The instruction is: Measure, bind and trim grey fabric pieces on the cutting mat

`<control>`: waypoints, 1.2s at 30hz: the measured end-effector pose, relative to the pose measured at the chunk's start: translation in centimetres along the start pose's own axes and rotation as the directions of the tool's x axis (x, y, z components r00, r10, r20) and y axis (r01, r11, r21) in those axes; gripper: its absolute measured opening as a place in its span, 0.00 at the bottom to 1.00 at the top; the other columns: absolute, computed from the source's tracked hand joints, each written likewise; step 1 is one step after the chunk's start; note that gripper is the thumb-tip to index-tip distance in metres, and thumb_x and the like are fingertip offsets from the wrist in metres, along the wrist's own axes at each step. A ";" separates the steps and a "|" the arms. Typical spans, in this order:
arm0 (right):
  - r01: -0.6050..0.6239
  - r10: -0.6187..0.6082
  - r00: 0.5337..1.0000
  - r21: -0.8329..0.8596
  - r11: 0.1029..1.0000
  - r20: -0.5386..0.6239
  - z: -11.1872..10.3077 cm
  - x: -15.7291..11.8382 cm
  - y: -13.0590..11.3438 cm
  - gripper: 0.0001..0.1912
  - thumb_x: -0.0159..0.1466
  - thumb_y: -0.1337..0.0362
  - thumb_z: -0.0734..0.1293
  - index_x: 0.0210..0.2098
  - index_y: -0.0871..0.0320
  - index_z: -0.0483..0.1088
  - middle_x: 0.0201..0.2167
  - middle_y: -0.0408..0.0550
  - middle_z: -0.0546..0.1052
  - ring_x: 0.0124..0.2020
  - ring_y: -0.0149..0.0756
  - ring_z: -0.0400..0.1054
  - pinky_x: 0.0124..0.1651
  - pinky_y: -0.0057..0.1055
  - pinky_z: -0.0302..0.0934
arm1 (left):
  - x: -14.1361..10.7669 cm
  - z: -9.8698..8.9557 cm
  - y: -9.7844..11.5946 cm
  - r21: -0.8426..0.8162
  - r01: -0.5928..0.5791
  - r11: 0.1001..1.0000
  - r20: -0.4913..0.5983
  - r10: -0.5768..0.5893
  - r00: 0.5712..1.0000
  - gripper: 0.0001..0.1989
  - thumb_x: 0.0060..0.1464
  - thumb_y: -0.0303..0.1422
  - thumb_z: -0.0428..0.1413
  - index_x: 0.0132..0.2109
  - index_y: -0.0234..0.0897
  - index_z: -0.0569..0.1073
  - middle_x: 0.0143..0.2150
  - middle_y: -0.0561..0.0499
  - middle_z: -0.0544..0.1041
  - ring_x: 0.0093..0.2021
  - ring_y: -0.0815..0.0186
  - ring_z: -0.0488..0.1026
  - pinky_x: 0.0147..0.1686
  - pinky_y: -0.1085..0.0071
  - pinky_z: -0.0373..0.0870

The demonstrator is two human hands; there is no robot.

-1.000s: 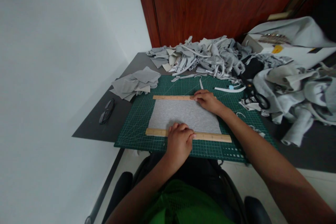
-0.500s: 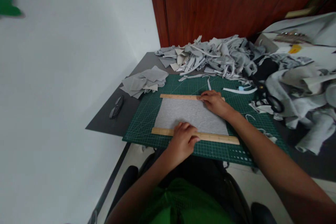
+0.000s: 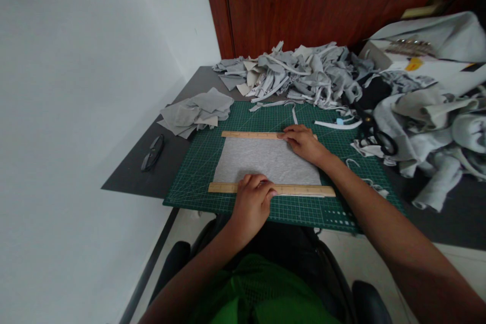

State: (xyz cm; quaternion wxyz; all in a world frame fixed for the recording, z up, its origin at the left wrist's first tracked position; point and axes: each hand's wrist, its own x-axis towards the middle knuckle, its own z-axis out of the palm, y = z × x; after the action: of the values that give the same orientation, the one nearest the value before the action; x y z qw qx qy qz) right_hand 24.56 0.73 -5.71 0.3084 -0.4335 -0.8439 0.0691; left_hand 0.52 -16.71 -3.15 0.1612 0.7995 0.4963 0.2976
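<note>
A piece of grey fabric [image 3: 261,161] lies flat on the green cutting mat [image 3: 193,172]. Along its near edge runs a wooden ruler [image 3: 304,190], and my left hand [image 3: 255,200] is closed on the middle of it. A second wooden ruler [image 3: 246,134] lies along the far edge. My right hand [image 3: 304,143] pinches that ruler near its right end. A thin pale strip of fabric shows under the near ruler at the right.
Cut fabric pieces [image 3: 201,110] and glasses [image 3: 153,153] are at the left. A heap of grey scraps [image 3: 304,73] spans the back. Black scissors [image 3: 379,136], rolled fabric [image 3: 436,182] and a white box [image 3: 398,61] stand at the right.
The view has shifted, so the whole scene sits slightly further left and higher. The near ruler now shows a pale fabric edge beneath its right part. Both hands remain on the rulers.
</note>
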 end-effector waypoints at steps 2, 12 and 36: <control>0.007 -0.007 1.000 0.016 1.000 0.000 0.1 0.1 0.3 0.18 0.68 0.71 0.64 0.49 0.49 0.83 0.52 0.54 0.80 0.53 0.52 0.72 0.58 0.55 0.64 | 0.0 -0.1 0.1 0.029 0.011 1.000 0.009 -0.011 1.000 0.05 0.63 0.26 0.60 0.42 0.40 0.80 0.44 0.50 0.79 0.48 0.58 0.70 0.51 0.58 0.68; 0.026 -0.026 1.000 0.025 0.999 0.007 0.1 0.1 0.6 0.19 0.69 0.70 0.63 0.50 0.48 0.83 0.52 0.52 0.80 0.53 0.49 0.73 0.59 0.53 0.64 | -0.1 0.2 -0.5 -0.046 -0.043 0.998 -0.016 0.042 0.999 0.07 0.63 0.24 0.59 0.41 0.38 0.80 0.43 0.49 0.79 0.47 0.59 0.70 0.51 0.59 0.67; 0.040 -0.041 0.998 0.006 0.999 0.050 -0.9 0.1 0.1 0.18 0.69 0.70 0.63 0.48 0.50 0.83 0.51 0.54 0.80 0.53 0.52 0.72 0.58 0.55 0.65 | 0.2 -0.7 -1.9 -0.122 -0.112 0.986 0.091 0.123 0.988 0.19 0.60 0.15 0.52 0.45 0.42 0.81 0.45 0.51 0.81 0.45 0.61 0.71 0.48 0.61 0.68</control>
State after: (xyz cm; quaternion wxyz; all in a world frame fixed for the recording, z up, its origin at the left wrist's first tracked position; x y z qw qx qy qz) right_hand 25.09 0.75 -4.98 0.2893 -0.4137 -0.8599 0.0757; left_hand -1.16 -15.66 -3.59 0.2141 0.8303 0.4214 0.2953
